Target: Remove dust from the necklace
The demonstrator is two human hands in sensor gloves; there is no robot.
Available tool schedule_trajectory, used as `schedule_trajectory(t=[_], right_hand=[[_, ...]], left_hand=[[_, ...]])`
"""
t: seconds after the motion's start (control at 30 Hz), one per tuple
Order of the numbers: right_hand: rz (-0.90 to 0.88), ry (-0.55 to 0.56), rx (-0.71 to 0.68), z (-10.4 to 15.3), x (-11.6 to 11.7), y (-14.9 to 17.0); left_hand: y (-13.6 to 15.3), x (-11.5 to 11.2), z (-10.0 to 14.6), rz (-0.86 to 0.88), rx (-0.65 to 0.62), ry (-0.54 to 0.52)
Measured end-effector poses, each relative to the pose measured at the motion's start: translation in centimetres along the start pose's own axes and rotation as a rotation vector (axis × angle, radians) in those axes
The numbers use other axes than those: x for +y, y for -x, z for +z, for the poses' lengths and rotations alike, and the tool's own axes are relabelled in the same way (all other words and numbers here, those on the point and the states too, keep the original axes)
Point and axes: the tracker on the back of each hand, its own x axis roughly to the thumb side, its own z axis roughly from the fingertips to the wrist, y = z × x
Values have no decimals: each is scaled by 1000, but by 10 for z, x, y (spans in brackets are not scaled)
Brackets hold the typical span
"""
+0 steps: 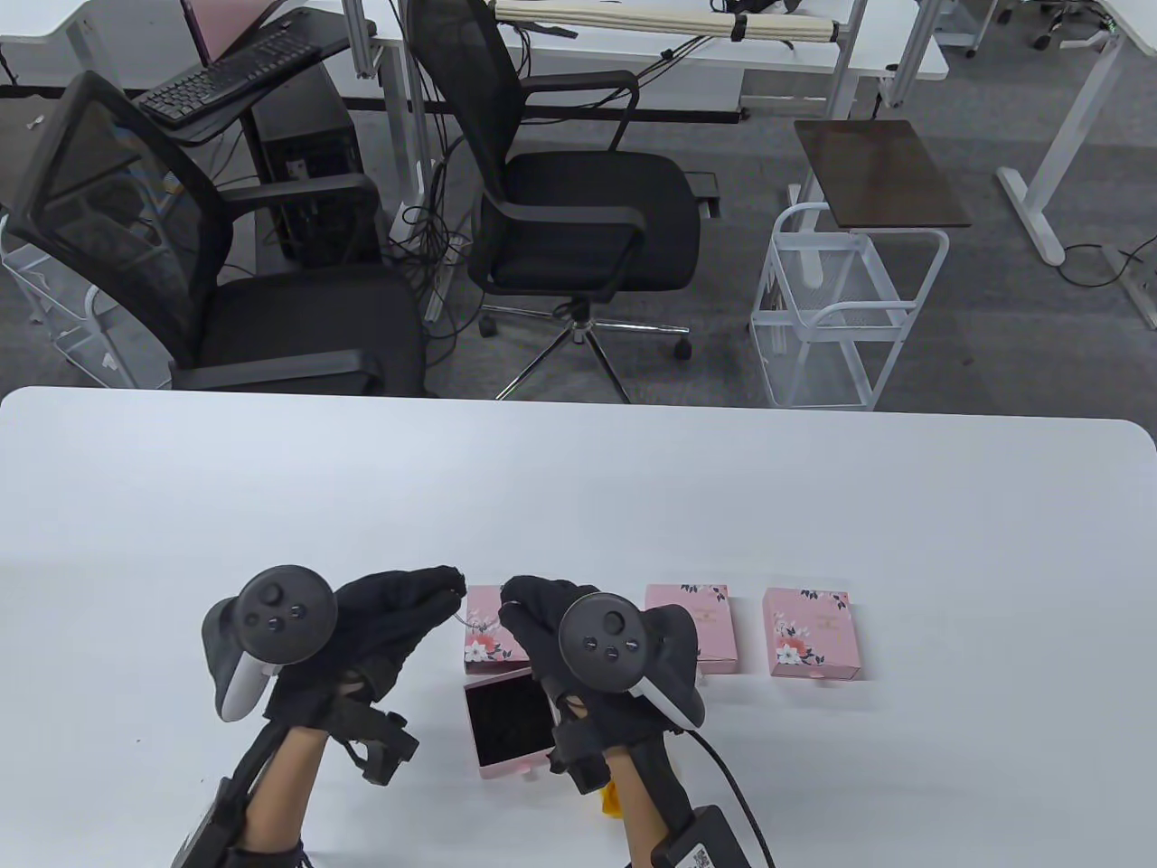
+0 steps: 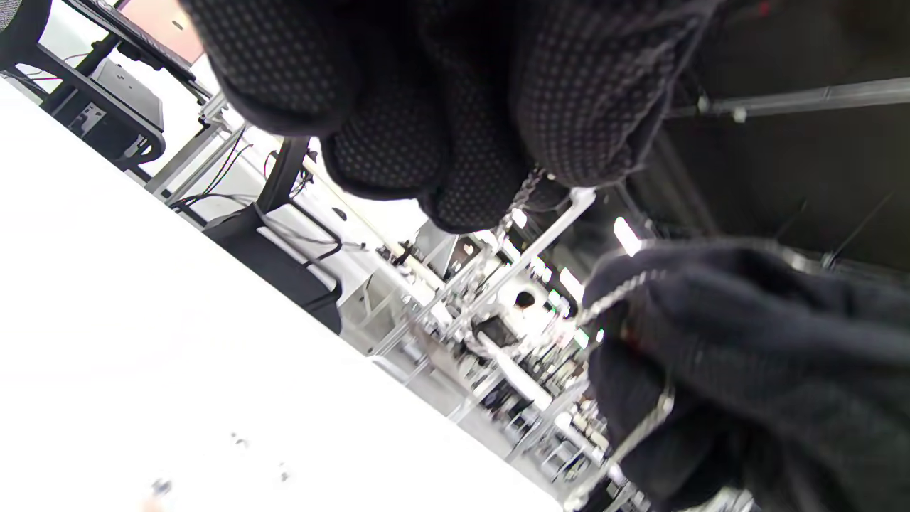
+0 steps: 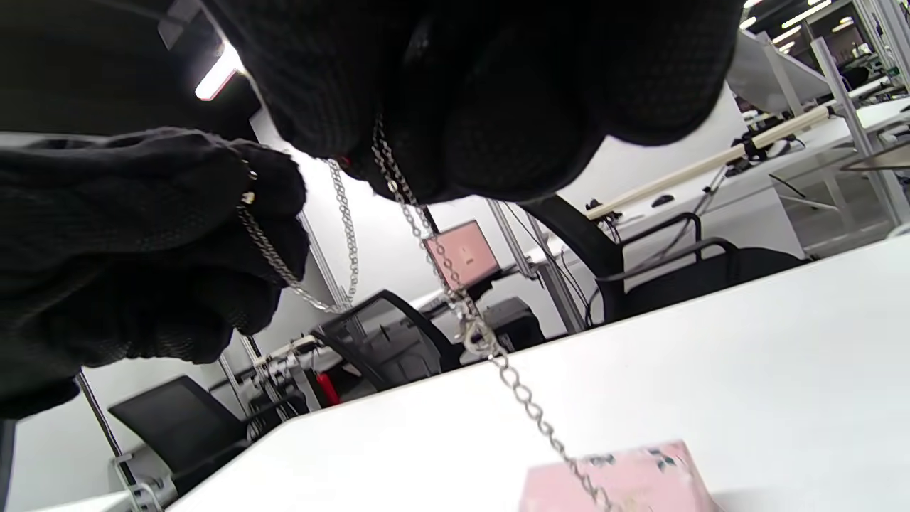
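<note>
A thin silver necklace [image 3: 455,299] hangs between my two gloved hands, just above the table. My left hand [image 1: 443,588] pinches one part of the chain [image 2: 522,195] at its fingertips. My right hand [image 1: 520,601] holds the other part in curled fingers [image 3: 498,92]. From there a strand with the clasp [image 3: 473,334] drops toward a pink box [image 3: 618,476]. In the table view the chain [image 1: 470,622] shows only faintly, between the hands. An open pink tray with black lining [image 1: 508,723] lies below them.
Three closed pink floral boxes lie in a row: one [image 1: 486,637] partly behind my hands, one [image 1: 691,624] and one [image 1: 809,633] to the right. A yellow scrap [image 1: 612,800] shows beside my right wrist. Office chairs [image 1: 578,217] stand beyond the white table [image 1: 578,488].
</note>
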Motion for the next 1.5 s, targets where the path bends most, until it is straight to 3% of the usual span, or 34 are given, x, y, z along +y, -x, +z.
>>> schedule_trajectory(t=[0.53, 1.13, 1.5], right_hand=[[129, -361, 120, -13, 51, 17], [277, -538, 205, -17, 92, 36], [305, -521, 213, -16, 87, 36]], left_hand=[[11, -60, -17, -286, 126, 296], [14, -114, -19, -550, 143, 463], [15, -116, -18, -546, 135, 455]])
